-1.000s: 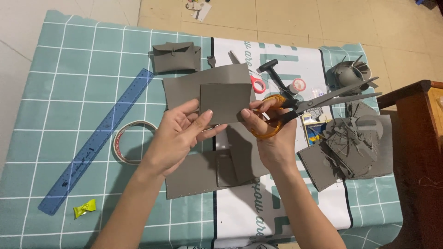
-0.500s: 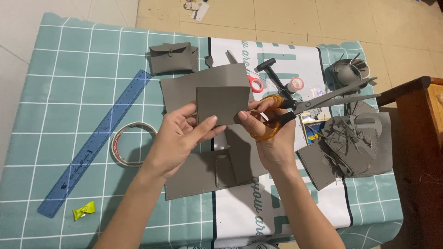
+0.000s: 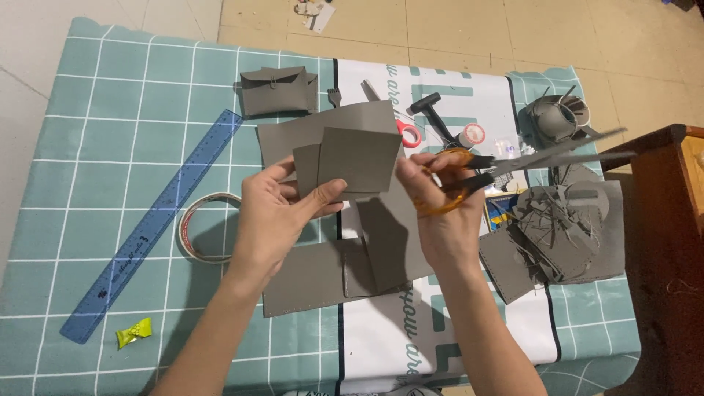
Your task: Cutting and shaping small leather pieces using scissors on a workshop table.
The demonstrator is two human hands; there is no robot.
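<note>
While the left hand [image 3: 282, 213] pinches two small grey leather pieces [image 3: 350, 163] above the middle of the desk [image 3: 95, 132], the right hand [image 3: 440, 213] is closed around orange-handled scissors [image 3: 513, 165], whose blades point right. A larger grey sheet [image 3: 330, 275] lies below them, with a blue ruler [image 3: 150, 227] and a tape roll [image 3: 205, 227] to the left.

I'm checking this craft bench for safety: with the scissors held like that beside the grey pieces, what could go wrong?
1. The right hand holds the scissors with blades parted and pointing outward; a slip might nick something nearby.
2. The left hand pinches the grey pieces only at their lower edge, so they could slide apart.
3. The scrap pile lies near the table's right edge and could spill.
</note>
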